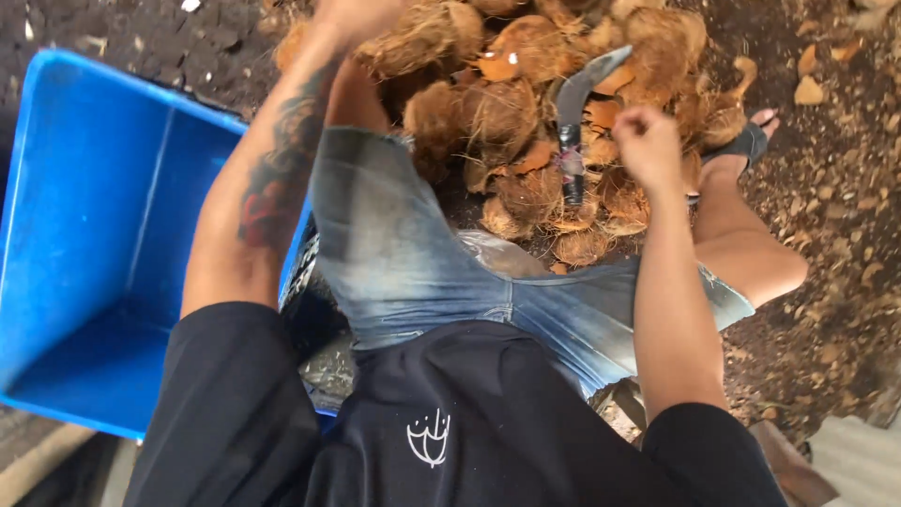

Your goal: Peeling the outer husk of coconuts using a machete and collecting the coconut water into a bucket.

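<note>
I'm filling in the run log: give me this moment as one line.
left hand: reaching into coconut husk pile | right hand: closed beside curved knife, grip unclear | blue bin: at left

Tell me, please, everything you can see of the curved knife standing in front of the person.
The curved knife stands nearly upright among the coconut husks, its grey metal blade bending right to a point at the top. Below the blade the dark handle looks wrapped in places with pale binding. Its lower end is hidden among the husks. The right hand is closed beside it, apparently not touching it; the left hand reaches into the pile.
</note>
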